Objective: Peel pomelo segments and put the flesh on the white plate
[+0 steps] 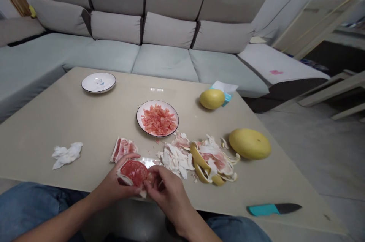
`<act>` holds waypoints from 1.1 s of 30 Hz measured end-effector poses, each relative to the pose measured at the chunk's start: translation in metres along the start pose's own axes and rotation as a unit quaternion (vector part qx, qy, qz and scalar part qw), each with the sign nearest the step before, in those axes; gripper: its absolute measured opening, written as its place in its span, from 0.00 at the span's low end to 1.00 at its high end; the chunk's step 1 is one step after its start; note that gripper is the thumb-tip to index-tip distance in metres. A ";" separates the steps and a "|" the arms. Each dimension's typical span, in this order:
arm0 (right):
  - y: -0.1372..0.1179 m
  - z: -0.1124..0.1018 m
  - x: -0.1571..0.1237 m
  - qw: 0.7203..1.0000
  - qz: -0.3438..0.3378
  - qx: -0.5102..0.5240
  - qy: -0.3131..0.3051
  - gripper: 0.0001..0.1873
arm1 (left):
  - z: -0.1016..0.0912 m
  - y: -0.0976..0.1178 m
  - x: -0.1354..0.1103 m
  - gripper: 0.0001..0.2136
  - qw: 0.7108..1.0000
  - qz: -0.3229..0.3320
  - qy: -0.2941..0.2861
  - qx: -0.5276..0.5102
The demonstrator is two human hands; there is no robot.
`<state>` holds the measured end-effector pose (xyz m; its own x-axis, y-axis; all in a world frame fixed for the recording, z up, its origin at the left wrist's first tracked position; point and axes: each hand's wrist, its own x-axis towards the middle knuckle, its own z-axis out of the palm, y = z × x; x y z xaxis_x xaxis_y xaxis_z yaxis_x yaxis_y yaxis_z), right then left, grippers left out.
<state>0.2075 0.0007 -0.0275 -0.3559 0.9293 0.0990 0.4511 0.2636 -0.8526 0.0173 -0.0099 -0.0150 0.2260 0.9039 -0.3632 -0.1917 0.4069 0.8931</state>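
Two hands meet at the near edge of the table (85,120) over one red pomelo segment (134,171). Left hand (114,187) cups it from beneath, flesh turned up, seemingly to steady it. Right hand (168,190) pinches its right end with closed fingertips (at the white membrane, as far as I can tell). Plate of picked flesh (138,117) sits mid-table, within easy reach. Peel heap (199,158) lies just right of the hands. Knife (272,208) rests apart, toward the near right corner.
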 end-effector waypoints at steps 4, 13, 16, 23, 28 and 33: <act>-0.001 0.003 0.000 1.000 0.013 0.017 -0.001 0.07 | -0.002 -0.004 0.001 0.36 0.999 0.016 0.006 0.029; -0.008 -0.001 0.013 0.952 0.177 0.249 -0.028 0.06 | 0.000 -0.003 0.000 0.37 1.000 0.016 0.010 0.019; -0.004 -0.002 0.015 0.927 0.197 0.313 -0.065 0.09 | 0.001 0.001 -0.001 0.39 1.000 0.004 0.002 -0.003; -0.008 -0.008 0.014 0.975 0.127 0.174 -0.049 0.07 | -0.001 0.000 -0.001 0.38 1.000 0.002 0.009 0.027; -0.005 -0.010 0.015 0.979 0.117 0.155 -0.059 0.04 | -0.002 -0.001 0.001 0.38 0.999 -0.011 0.001 0.034; -0.002 -0.008 0.015 0.970 0.138 0.194 -0.045 0.04 | 0.001 0.000 0.001 0.38 1.000 -0.010 0.001 0.007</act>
<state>0.2079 0.0159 -0.0205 -0.3433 0.9197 -0.1904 0.2031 -0.1252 -0.9711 0.0181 -0.0095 -0.0152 0.2269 0.8960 -0.3818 -0.1742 0.4230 0.8892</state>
